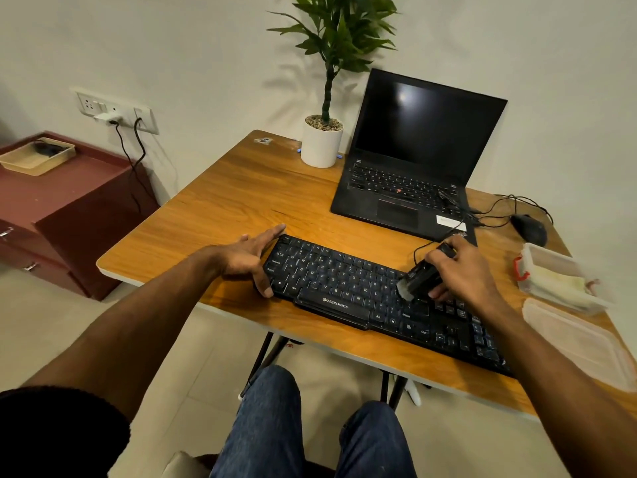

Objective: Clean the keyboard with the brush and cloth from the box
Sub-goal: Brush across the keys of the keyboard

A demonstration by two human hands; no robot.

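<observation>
The right hand (463,270) is curled around a small black brush (418,277), thumb under and fingers over its body, with the pale bristles pointing down and left onto the keys. The bristles touch the keyboard (372,298) toward its right-middle part, near the end of the letter rows. The left hand (253,258) lies flat and open-fingered against the keyboard's left end, thumb hooked on the near corner, fingers along the far corner, bracing it without gripping anything.

The keyboard lies slantwise on a wooden table (241,191), close to the table's near edge. Right of the keyboard stands an open clear box (551,276) with something pale inside, probably the cloth, though it is too blurred to be sure. The box's lid (579,339) lies just near of it, also right of the keyboard. Behind the keyboard sit an open laptop (410,157) and a potted plant (324,139).

The step in hand looks to be brushing dust from between the keys. Done well, it likely calls for short light strokes along each row, bristle tips angled into the gaps, sweeping one way, while the left hand holds the board from sliding.
</observation>
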